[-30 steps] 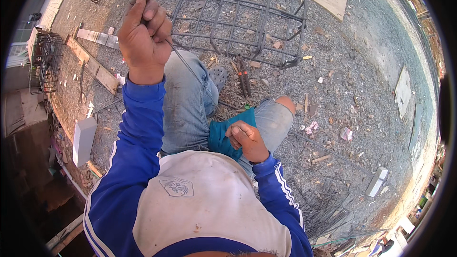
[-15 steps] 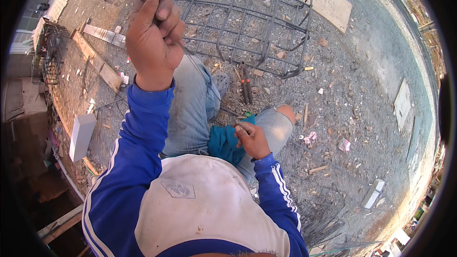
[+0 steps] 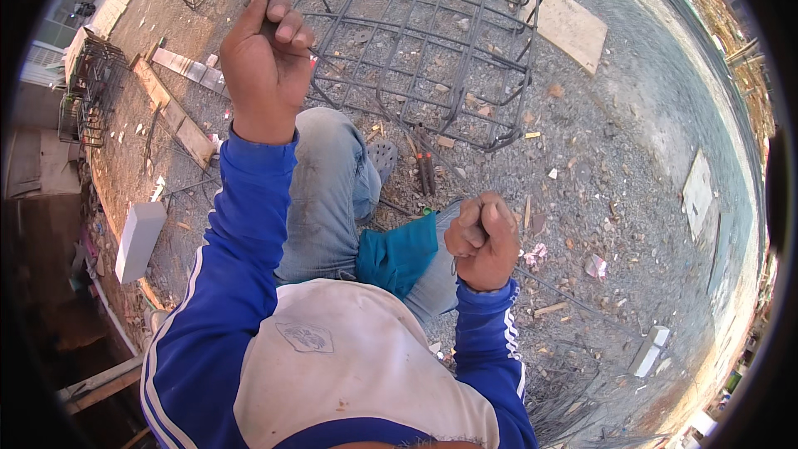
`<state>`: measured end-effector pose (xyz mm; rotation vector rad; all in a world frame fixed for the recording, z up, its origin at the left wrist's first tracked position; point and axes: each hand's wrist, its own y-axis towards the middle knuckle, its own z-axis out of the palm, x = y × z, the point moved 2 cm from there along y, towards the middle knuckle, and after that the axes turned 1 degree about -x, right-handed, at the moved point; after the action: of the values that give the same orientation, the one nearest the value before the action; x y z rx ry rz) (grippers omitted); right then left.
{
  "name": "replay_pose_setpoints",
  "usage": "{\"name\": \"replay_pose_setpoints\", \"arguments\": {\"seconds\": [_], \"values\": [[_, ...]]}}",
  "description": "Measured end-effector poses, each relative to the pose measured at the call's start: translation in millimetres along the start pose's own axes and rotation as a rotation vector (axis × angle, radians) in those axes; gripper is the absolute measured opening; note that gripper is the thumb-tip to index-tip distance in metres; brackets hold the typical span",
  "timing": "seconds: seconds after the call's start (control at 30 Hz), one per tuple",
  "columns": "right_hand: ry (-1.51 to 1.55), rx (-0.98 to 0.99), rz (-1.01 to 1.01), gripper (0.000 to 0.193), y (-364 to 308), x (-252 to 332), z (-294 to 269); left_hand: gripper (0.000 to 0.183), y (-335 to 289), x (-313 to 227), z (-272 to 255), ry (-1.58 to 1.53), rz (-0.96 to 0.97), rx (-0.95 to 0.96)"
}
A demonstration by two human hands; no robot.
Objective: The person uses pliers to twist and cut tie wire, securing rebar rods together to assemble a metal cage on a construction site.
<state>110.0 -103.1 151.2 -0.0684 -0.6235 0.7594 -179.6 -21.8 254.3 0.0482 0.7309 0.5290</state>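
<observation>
My left hand [image 3: 270, 62] is raised at the upper left, fingers curled in a pinch around a thin wire whose tip shows faintly above them. Lower and to the right, my right hand [image 3: 484, 243] is closed over my knee. A short dark strand of thin wire shows at the edge of its palm; the rest is hidden in the fingers. A teal cloth [image 3: 397, 255] lies across my lap. Pliers [image 3: 425, 170] with dark handles and orange bands lie on the gravel before my legs. Beyond them stands a cage of tied steel bars [image 3: 424, 33].
Flat boards [image 3: 569, 27] lie right of the cage. Wooden planks [image 3: 173, 114] and a pale block [image 3: 140, 241] are on the left, near another bar cage [image 3: 90, 87]. Another block [image 3: 648, 351] lies at lower right. Stone chips and scraps litter the gravel.
My right hand has lifted off the teal cloth and moved right and slightly up, turning over. My left hand stays raised, its wrist a little lower. The view has shifted slightly.
</observation>
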Motion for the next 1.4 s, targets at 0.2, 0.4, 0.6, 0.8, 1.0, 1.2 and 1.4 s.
{"name": "replay_pose_setpoints", "arguments": {"seconds": [0.2, 0.4, 0.6, 0.8, 1.0, 1.2, 1.4], "values": [[-1.428, 0.232, -0.495, 0.024, 31, -54, 1, 0.016, -6, -4, -10, 0.213, -0.106, 0.086], [-0.113, 0.035, -0.48, 0.026, 25, 28, -16, 0.016, 2, -12, -38, 0.454, -0.103, -0.065], [-1.616, -0.012, -0.523, 0.028, 28, -36, -25, 0.018, 27, 10, -28, 0.431, -0.229, 0.147], [-0.446, -0.685, -0.556, 0.031, 43, 29, -35, 0.019, 32, 58, -31, 0.267, -0.374, 0.015], [-0.643, -0.354, -0.196, 0.037, 69, 50, 16, 0.021, 47, 88, -34, 0.231, -0.422, 0.303], [-1.934, -0.443, -0.274, 0.022, 120, 51, 4, 0.021, 73, 112, -73, 0.294, -0.518, 0.414], [-1.679, -0.821, -0.729, 0.021, 146, 64, -71, 0.05, 80, 144, -191, 1.481, -0.207, 0.766]]}}
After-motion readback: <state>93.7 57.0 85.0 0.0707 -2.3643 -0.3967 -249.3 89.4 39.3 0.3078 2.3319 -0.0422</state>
